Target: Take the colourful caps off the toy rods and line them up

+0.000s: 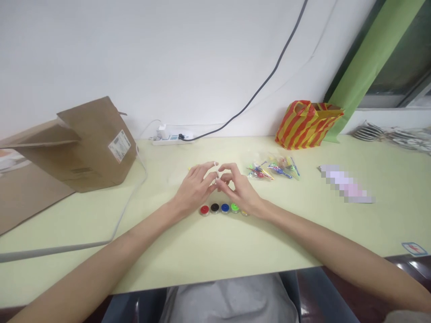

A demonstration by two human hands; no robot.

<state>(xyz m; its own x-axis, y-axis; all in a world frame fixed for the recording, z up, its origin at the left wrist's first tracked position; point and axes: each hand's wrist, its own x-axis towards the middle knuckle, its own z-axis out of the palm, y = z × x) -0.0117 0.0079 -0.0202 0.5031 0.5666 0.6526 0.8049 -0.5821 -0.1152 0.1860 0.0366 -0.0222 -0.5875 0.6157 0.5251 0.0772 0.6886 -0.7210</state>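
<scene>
My left hand (pixel 197 183) and my right hand (pixel 240 188) meet above the middle of the table, fingers curled and fingertips close together. Between the fingertips a small whitish bit shows, too small to name. Just in front of the hands stands a row of small round pieces with clear bases and coloured tops: a red one (pixel 204 210), a black one (pixel 214 207), a blue one (pixel 225 208), a green one (pixel 235 207), and a yellowish one (pixel 245 213) partly covered by my right hand. Something yellow peeks out behind my left fingers.
Clear bags of colourful plastic parts (pixel 272 168) lie beyond my right hand. An open cardboard box (pixel 97 148) stands left, a power strip (pixel 173 138) by the wall, and a striped bag (pixel 306 125) back right. A blurred flat packet (pixel 346 184) lies right.
</scene>
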